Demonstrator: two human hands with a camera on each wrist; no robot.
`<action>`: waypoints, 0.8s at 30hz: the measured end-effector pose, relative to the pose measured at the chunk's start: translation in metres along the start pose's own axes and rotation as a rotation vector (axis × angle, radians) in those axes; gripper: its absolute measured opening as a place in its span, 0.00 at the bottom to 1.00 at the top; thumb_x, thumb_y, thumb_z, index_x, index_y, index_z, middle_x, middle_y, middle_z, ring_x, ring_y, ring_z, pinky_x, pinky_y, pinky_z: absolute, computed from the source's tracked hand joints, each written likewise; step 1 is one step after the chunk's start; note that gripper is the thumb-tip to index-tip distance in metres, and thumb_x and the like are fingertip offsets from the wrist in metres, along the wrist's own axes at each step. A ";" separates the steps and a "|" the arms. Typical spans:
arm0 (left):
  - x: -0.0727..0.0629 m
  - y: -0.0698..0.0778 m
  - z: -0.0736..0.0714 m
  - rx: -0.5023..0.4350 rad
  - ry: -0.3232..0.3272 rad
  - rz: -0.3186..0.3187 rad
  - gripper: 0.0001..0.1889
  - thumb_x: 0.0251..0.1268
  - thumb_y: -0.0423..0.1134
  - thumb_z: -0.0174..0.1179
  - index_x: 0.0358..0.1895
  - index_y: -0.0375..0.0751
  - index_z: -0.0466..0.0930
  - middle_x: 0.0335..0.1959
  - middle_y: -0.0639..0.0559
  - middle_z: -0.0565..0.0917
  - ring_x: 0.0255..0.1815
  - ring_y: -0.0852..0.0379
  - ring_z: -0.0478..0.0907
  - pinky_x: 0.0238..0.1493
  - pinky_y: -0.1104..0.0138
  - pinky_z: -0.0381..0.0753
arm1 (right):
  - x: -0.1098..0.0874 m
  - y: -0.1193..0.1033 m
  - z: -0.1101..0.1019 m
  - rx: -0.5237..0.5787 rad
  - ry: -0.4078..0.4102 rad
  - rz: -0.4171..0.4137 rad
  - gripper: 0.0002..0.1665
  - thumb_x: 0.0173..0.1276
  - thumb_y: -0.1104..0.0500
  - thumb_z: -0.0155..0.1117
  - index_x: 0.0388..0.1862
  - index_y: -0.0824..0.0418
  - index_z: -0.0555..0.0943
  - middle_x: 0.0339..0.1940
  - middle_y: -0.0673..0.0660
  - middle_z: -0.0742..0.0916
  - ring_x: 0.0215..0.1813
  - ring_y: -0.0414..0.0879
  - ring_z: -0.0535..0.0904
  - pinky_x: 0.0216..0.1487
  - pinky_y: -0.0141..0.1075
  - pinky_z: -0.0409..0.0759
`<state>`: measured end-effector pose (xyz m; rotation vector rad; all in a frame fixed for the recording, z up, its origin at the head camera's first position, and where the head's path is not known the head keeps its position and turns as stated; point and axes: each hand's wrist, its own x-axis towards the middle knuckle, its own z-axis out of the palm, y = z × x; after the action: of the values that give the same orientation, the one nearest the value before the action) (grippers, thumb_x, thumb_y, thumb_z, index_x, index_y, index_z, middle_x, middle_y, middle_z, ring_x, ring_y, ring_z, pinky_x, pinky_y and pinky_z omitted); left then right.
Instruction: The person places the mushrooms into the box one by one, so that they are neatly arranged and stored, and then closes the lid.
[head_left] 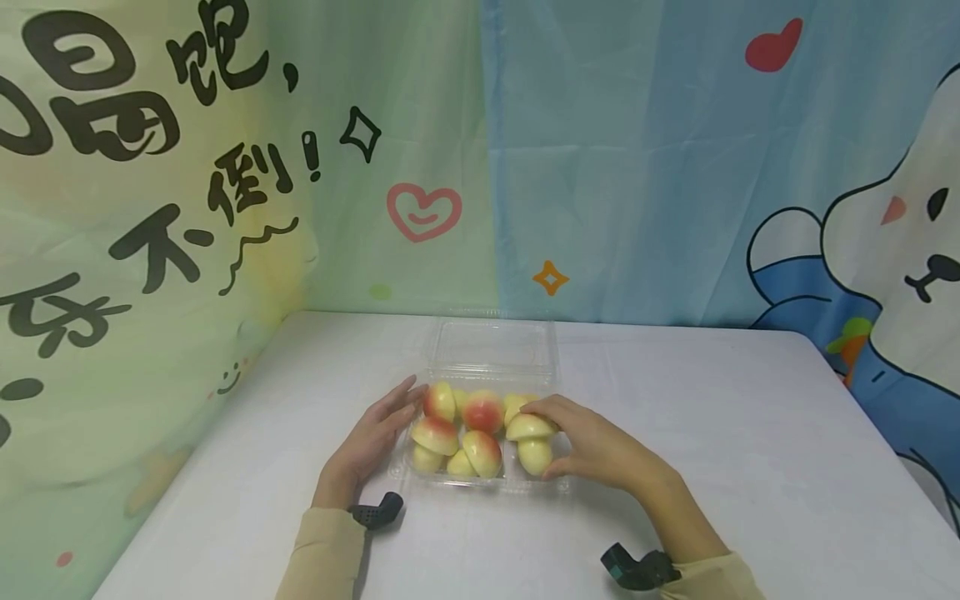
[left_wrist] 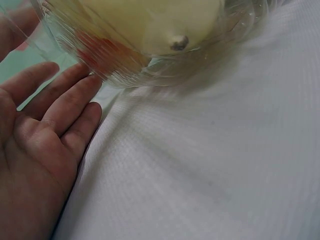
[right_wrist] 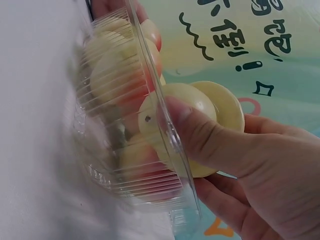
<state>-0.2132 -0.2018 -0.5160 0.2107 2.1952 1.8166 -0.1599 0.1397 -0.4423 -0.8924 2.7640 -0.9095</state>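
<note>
A clear plastic clamshell box (head_left: pixel 504 481) stands on the table with its lid (head_left: pixel 492 343) folded back. Several toy mushrooms (head_left: pixel 482 412), pale yellow with red-blushed caps, fill its left and middle part. My right hand (head_left: pixel 600 442) grips a pale yellow mushroom (head_left: pixel 535 457) by cap and stem at the box's right end; in the right wrist view the thumb presses on this mushroom (right_wrist: pixel 185 100) at the box's rim. Along the box's left side lies my left hand (head_left: pixel 375 437), fingers extended. The left wrist view shows its fingertips (left_wrist: pixel 90 80) right at the plastic wall.
A white cloth covers the table (head_left: pixel 712 433). Behind it hangs a printed curtain (head_left: pixel 600 167) with hearts, lettering and a cartoon animal. Both wrists carry black camera mounts (head_left: pixel 640 568).
</note>
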 end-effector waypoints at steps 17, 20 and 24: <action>0.002 -0.004 -0.002 -0.019 -0.018 0.023 0.32 0.69 0.49 0.52 0.74 0.57 0.53 0.71 0.57 0.66 0.76 0.52 0.55 0.76 0.51 0.47 | 0.002 -0.001 0.003 -0.064 -0.010 -0.087 0.48 0.45 0.53 0.77 0.68 0.47 0.69 0.63 0.48 0.75 0.65 0.50 0.72 0.61 0.47 0.76; 0.001 -0.003 -0.002 -0.010 -0.018 0.019 0.32 0.69 0.50 0.52 0.74 0.58 0.53 0.71 0.57 0.66 0.76 0.52 0.54 0.76 0.50 0.47 | 0.001 -0.003 0.003 -0.067 -0.021 -0.076 0.48 0.48 0.52 0.76 0.70 0.47 0.67 0.64 0.48 0.74 0.67 0.49 0.71 0.62 0.46 0.75; 0.001 -0.002 -0.002 -0.008 -0.023 0.021 0.32 0.70 0.51 0.52 0.74 0.59 0.53 0.71 0.58 0.66 0.76 0.53 0.55 0.76 0.51 0.47 | 0.000 -0.008 0.003 -0.071 -0.040 -0.044 0.47 0.52 0.52 0.75 0.71 0.47 0.66 0.65 0.47 0.73 0.68 0.48 0.69 0.64 0.46 0.74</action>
<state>-0.2143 -0.2036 -0.5176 0.2522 2.1781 1.8238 -0.1547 0.1331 -0.4401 -0.9749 2.7694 -0.7952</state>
